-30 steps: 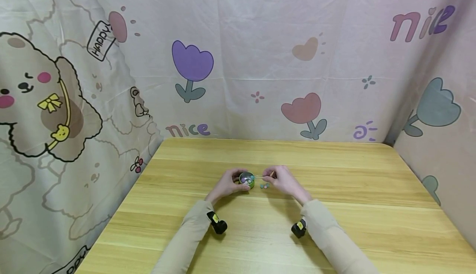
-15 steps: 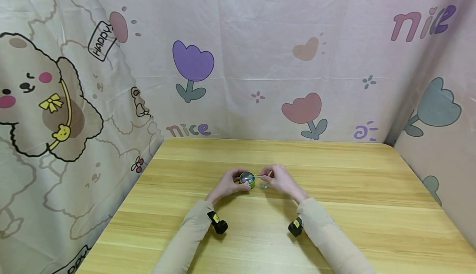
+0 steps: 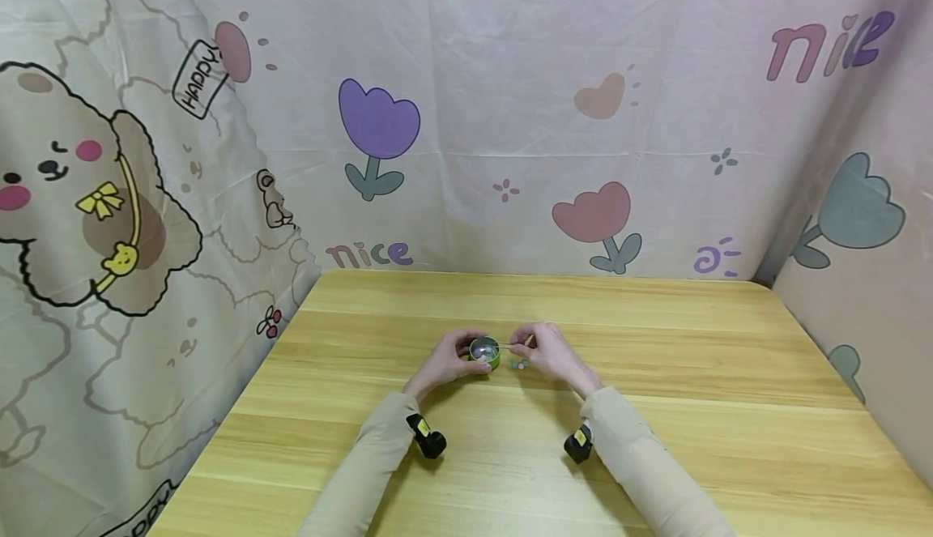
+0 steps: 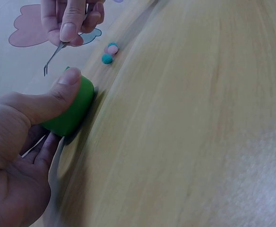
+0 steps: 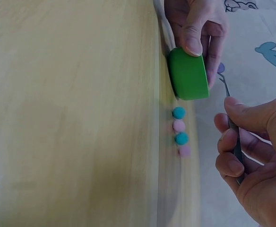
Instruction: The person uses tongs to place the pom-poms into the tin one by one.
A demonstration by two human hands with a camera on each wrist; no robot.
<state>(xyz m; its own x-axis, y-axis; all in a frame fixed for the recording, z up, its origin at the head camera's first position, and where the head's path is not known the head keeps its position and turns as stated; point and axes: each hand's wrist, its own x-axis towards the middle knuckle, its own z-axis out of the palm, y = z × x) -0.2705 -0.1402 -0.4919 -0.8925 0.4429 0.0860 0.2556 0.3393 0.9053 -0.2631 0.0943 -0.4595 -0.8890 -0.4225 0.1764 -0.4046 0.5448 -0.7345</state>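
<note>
A teal ball held at the tweezers' (image 5: pixel 233 125) tips over the bowl (image 5: pixel 189 74) a second ago no longer shows there; the tips now stand parted with nothing between them. It has probably been let go into the bowl, so that placing looks done. Four balls (image 5: pixel 178 126), two teal and two pink, lie on the worktop (image 3: pixel 503 480) just right of the bowl.

The tweezers' long axis runs roughly along the worktop's far edge, tips pointing left over the bowl's mouth. The right hand (image 3: pixel 552 352) pinches them; the left hand (image 3: pixel 450 356) grips the bowl's side. The bowl stands mouth up, closer to the far edge than the near, midway between the side edges.
</note>
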